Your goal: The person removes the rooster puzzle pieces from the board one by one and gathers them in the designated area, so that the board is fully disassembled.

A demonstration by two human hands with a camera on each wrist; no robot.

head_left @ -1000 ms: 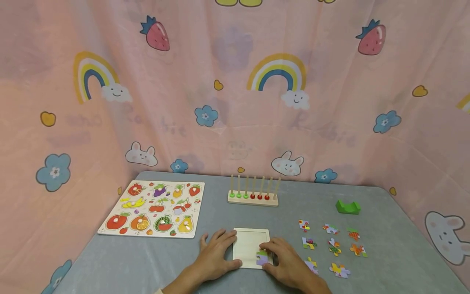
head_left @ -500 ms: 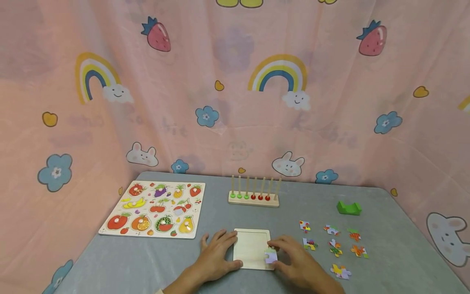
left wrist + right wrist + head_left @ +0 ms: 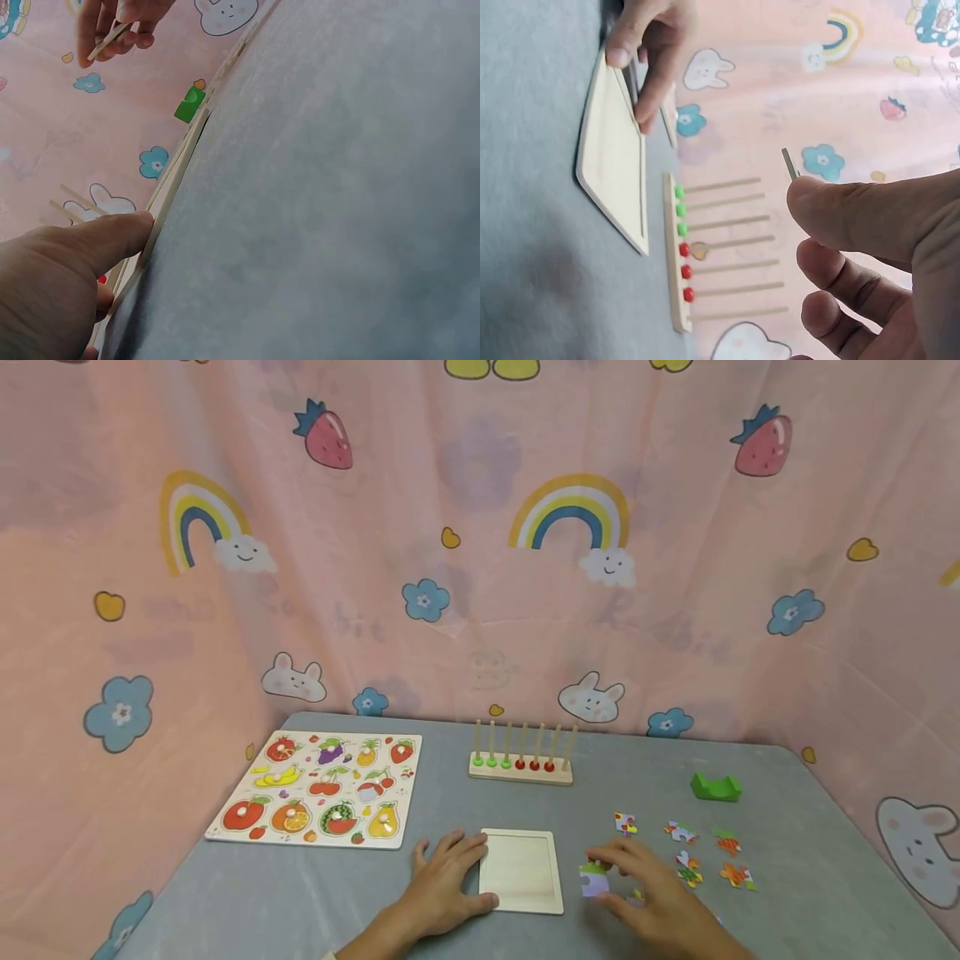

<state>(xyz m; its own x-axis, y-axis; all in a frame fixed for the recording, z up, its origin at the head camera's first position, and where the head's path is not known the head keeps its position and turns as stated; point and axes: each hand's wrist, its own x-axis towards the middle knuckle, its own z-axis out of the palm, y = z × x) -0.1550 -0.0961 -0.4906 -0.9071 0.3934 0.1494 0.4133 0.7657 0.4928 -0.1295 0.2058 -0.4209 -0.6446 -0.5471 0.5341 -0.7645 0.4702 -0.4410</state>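
A square wooden puzzle tray (image 3: 521,872) with a raised rim lies on the grey table, its bed bare. My left hand (image 3: 442,889) rests at the tray's left side, with the thumb on the near left corner and the fingertips by the far left one. Just right of the tray, my right hand (image 3: 656,893) pinches a purple and green jigsaw piece (image 3: 594,882) between thumb and fingers. Seen edge-on, the jigsaw piece (image 3: 789,163) sticks out past the thumb in the right wrist view. The right hand covers some of the loose pieces.
Several loose jigsaw pieces (image 3: 687,868) lie to the right. Behind them sits a green notched block (image 3: 716,788). A peg rack (image 3: 521,773) with green and red beads stands behind the tray. At left lies a fruit knob-puzzle board (image 3: 315,789). A pink printed curtain (image 3: 480,568) surrounds the table.
My right hand has lifted the purple and green jigsaw piece off the tray's lower right area and carried it right, past the rim. The left hand has kept its place on the tray.
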